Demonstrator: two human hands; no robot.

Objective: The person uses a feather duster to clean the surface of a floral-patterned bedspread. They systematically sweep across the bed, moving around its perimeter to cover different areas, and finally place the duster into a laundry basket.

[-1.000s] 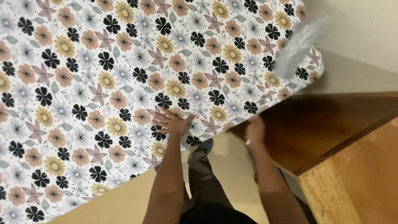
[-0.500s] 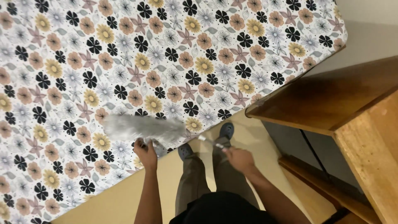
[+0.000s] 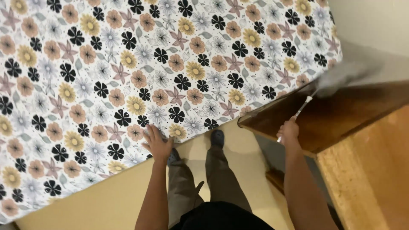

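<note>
The left hand (image 3: 156, 145) lies flat on the edge of the bed (image 3: 128, 76), fingers (image 3: 149, 133) spread and pressed down on the floral sheet (image 3: 179, 64). The sheet is white, printed with black, peach, yellow and mauve flowers, and it covers the whole mattress that fills the upper left of the view.

The right hand (image 3: 289, 131) is closed in a fist around the thin white handle of a duster (image 3: 341, 76). The handle runs up and to the right from the fist, and the grey fluffy head, blurred, sits over the far corner of the bed where it meets the dark wooden top (image 3: 353, 110). The hand itself hovers at the near edge of that top.

The dark wooden top belongs to a piece of furniture standing just beside the bed, and a lighter wooden panel (image 3: 370, 179) lies at the lower right. A cream wall (image 3: 375, 21) shows at the upper right.

Below the hands are the person's grey trousers (image 3: 213, 179) and dark shoes (image 3: 217, 137) on a tan floor (image 3: 102, 204). No containers, packages or labels are in view.
</note>
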